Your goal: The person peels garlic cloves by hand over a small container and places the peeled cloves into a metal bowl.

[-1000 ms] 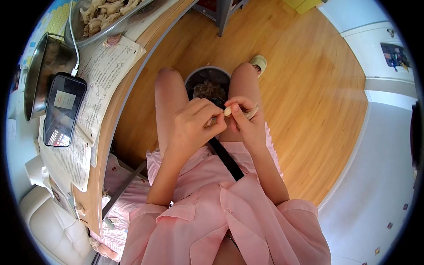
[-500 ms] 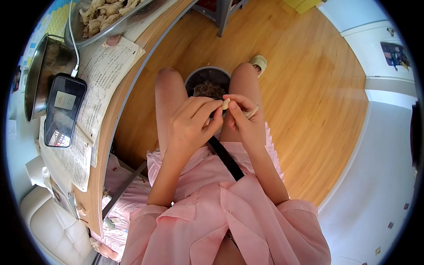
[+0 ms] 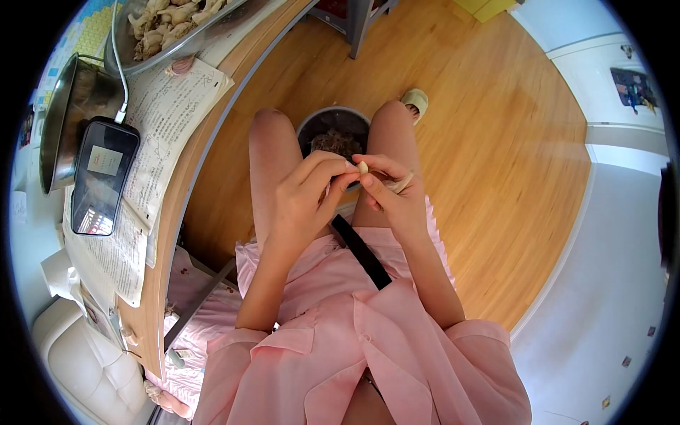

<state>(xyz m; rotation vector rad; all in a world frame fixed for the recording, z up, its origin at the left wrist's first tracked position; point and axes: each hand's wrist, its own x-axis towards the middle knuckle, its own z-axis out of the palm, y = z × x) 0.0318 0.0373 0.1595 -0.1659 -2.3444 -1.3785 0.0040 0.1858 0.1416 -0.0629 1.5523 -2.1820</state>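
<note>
Between my fingertips is a small pale garlic clove [image 3: 363, 168]. My left hand [image 3: 303, 198] pinches it from one side, thumb against forefinger. On the other side my right hand [image 3: 395, 198] grips it with thumb and forefinger. A pale dry garlic stalk [image 3: 403, 182] sticks out of my right hand; what it joins to is hidden in the curled fingers. Below both hands, between my knees, stands a dark round bin [image 3: 306, 126] with brownish garlic skins [image 3: 336, 144] inside.
A desk [image 3: 185, 152] on the left bears a plastic container [image 3: 205, 44] of garlic bulbs, a metal bowl [image 3: 60, 134], a phone [image 3: 106, 177] with a white cable, printed sheets [image 3: 177, 99] and a loose garlic piece [image 3: 180, 66]. Stool legs [image 3: 359, 32] stand beyond on the wooden floor.
The clove has turned slightly between my fingertips, and both hands have shifted a little. My left fingers have drawn closer around it. The desk items stay where they were.
</note>
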